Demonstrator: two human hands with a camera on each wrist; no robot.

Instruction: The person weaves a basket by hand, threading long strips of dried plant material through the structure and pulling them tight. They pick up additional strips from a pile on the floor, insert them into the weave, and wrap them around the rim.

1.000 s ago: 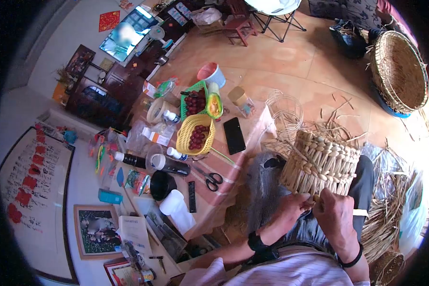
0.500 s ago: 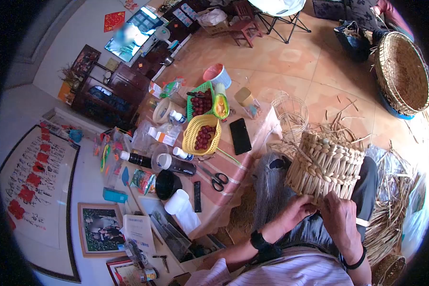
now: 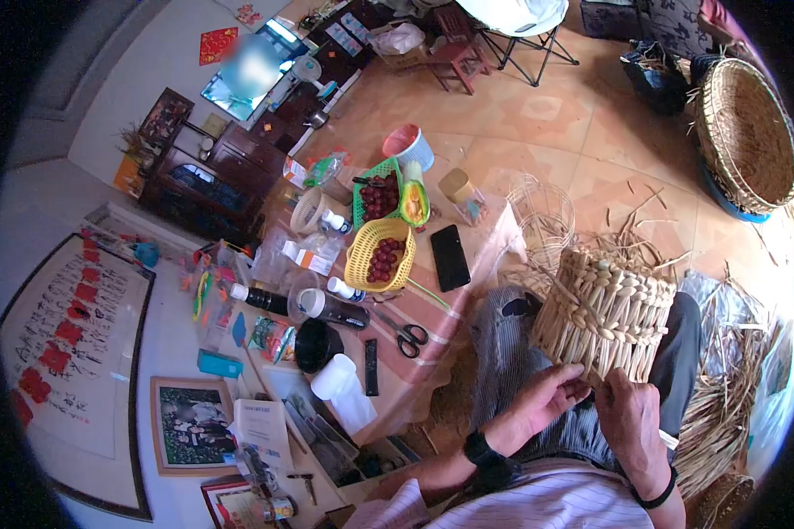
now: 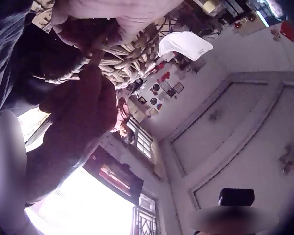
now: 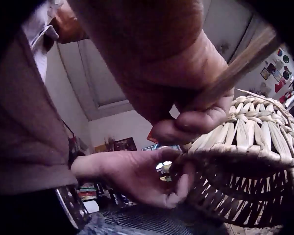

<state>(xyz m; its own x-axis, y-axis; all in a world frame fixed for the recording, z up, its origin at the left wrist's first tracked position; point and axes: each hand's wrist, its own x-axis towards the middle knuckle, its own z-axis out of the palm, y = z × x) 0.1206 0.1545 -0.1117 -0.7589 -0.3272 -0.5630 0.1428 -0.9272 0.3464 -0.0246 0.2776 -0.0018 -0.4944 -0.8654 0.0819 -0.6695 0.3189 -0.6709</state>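
Sits with a woven basket [image 3: 604, 309] tipped on the lap, mouth toward the body, just beside the near edge of the surface [image 3: 445, 317]. Curls the fingers of the left hand [image 3: 547, 392] round the basket's lower rim, thumb side out, as seen from the right wrist. Pinches a flat straw strand [image 5: 235, 68] between thumb and forefinger of the right hand [image 3: 626, 414], fingers bent tight, right at the same rim. Cannot read any brand or label: only small blurred print on the white bottles [image 3: 337, 286] and the dark bottle [image 3: 331, 309] toward the left edge of the surface, on the booklet [image 3: 260, 428] at the near left corner, and in the red and black characters of the wall hanging [image 3: 62, 339]. Shows a yellow basket of red fruit [image 3: 381, 256] mid-surface, a green basket [image 3: 375, 189] of the same fruit behind it, a black phone [image 3: 450, 257] near the right edge, scissors [image 3: 406, 333] and a remote [image 3: 371, 366] closer in. Shows loose straw [image 3: 723, 379] heaped on the floor beside the knee and a round woven tray [image 3: 750, 123] well apart on the floor. Against the frame a second ago: left fingers stretched further along the rim, right hand drawn lower and nearer the body, both hands slightly parted instead of knuckle to knuckle, basket kept on the lap in much the same tilt.
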